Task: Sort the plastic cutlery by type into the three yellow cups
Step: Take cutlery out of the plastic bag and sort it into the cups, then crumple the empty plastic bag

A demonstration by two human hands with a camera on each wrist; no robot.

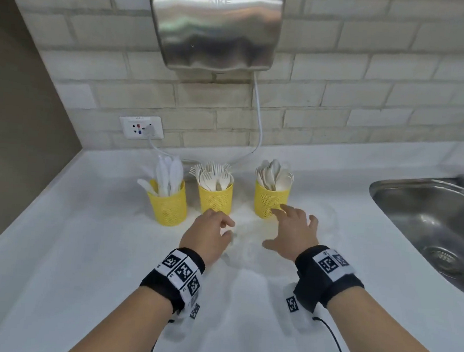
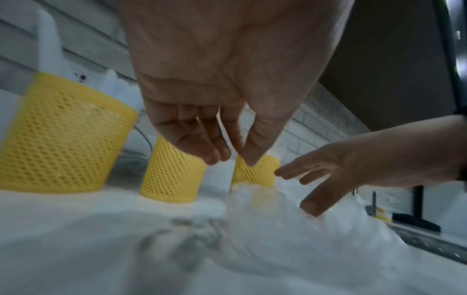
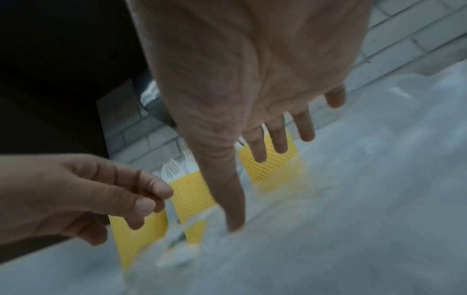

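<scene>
Three yellow perforated plastic cups [image 1: 214, 196] stand near the white counter's [image 1: 53, 245] back edge, holding knives, forks and spoons apart. The left hand [image 1: 206, 237], loosely curled, and right hand [image 1: 294, 230], fingers spread, hover empty over a crumpled clear bag [image 2: 290, 219].

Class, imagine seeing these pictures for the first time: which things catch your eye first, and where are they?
Three yellow cups stand in a row near the tiled wall, holding knives, forks and spoons from left to right. Above them hangs a shiny steel hand dryer. In front, the left hand and right hand hover over a clear plastic bag.
</scene>
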